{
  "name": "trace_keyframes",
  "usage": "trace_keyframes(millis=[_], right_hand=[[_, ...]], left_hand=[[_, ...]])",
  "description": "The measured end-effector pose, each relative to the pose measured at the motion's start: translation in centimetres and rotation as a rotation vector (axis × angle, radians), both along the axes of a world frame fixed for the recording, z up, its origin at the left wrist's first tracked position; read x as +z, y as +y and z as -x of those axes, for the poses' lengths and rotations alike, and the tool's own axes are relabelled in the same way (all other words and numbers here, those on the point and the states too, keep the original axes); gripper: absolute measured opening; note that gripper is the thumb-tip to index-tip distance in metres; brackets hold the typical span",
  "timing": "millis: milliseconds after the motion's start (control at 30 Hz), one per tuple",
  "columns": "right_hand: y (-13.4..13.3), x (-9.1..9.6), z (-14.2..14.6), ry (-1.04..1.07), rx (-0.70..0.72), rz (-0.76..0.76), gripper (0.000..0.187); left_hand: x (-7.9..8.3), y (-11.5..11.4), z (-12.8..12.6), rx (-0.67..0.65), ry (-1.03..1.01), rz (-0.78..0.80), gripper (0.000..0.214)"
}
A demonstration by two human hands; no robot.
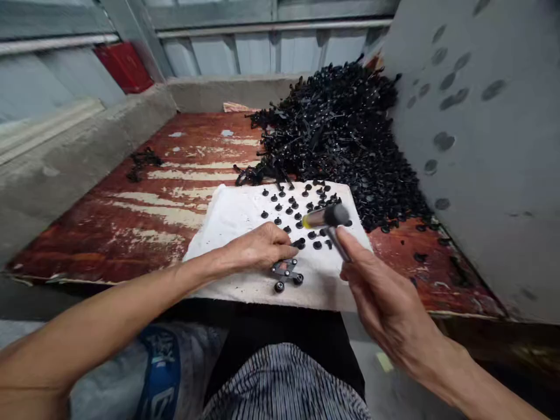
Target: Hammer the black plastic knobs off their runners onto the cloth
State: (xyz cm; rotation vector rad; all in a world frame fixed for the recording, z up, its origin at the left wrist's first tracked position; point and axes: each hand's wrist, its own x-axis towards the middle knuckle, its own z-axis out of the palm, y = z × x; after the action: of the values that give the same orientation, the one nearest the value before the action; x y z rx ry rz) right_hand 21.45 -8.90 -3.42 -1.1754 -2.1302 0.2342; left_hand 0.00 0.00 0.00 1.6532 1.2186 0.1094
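My right hand (pixel 385 291) is closed around the handle of a mallet (pixel 326 217), whose blurred head has one black end and one yellow end. The mallet head is raised over the right part of a white board (pixel 245 286). My left hand (pixel 265 248) rests low on the board, its fingers pressed together on a small dark linkage (pixel 286 271) with round joints. Part of the linkage is hidden under the fingers. Several small black stud-like pieces (pixel 279 207) stand on the board beyond my hands.
A large heap of black parts (pixel 332 122) covers the back right of the worn red-brown tabletop (pixel 149 204). A small cluster of black parts (pixel 142 162) lies at left. A grey panel (pixel 490 146) with dark spots bounds the right side. A low concrete ledge (pixel 227 92) runs behind.
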Motion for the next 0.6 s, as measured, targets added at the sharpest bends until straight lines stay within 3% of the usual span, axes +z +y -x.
trace_keyframes(millis=[133, 233, 367, 500, 600], right_hand=[[0.3, 1.1, 0.3, 0.004, 0.063, -0.017, 0.071], [0.0, 1.3, 0.4, 0.120, -0.035, -0.095, 0.071], [0.1, 0.8, 0.1, -0.002, 0.057, 0.030, 0.070], [0.5, 0.6, 0.0, 0.066, -0.042, 0.012, 0.069], [0.4, 0.3, 0.0, 0.000, 0.005, 0.061, 0.067]], left_hand=[[-0.2, 0.1, 0.1, -0.017, 0.006, -0.013, 0.029], [-0.6, 0.3, 0.2, -0.048, -0.028, -0.020, 0.031], [-0.8, 0.3, 0.2, -0.045, -0.014, -0.040, 0.030], [-0.8, 0.3, 0.1, -0.052, -0.007, -0.047, 0.031], [-0.8, 0.3, 0.1, -0.045, -0.017, -0.028, 0.031]])
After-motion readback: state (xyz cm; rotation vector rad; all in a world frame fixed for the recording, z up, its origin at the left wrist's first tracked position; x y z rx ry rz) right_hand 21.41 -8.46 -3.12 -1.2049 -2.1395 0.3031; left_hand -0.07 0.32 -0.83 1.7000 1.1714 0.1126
